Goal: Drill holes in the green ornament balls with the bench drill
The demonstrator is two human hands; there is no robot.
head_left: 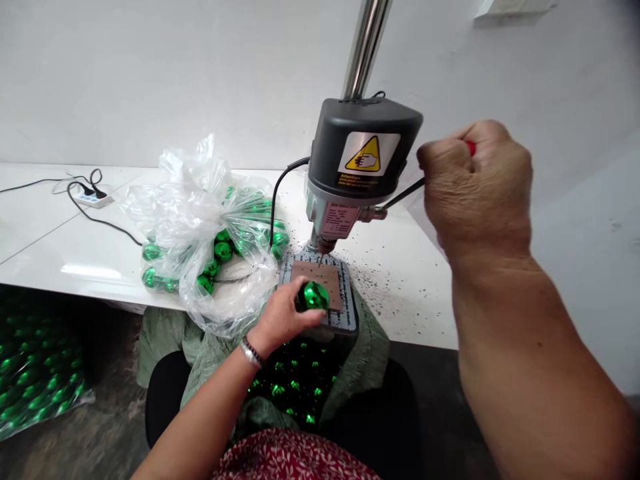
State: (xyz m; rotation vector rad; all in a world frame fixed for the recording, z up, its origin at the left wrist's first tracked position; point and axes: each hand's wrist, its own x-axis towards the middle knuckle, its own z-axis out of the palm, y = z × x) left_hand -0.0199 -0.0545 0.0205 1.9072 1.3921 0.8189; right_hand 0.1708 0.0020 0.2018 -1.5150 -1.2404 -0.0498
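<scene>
My left hand [285, 310] grips a shiny green ball [316, 295], like a Christmas bauble, low over the front of the drill press base [349, 293]. A brown board [310, 270] lies on that base, partly covered by my hand and the ball. Above and slightly behind the ball, the drill bit [321, 260] points down, apart from it. My right hand [477, 190] is wrapped round the feed lever [404, 193] of the drill press [367, 147], and a bit of its red knob [471, 147] shows between the fingers.
A clear plastic bag [195, 213] of green balls sits on the white table [60, 233] to the left. Behind it lies a power strip [94, 198] with cords. Dark shavings [380, 283] litter the right side. More green balls [295, 387] lie at my lap, and another full bag [40, 373] stands lower left.
</scene>
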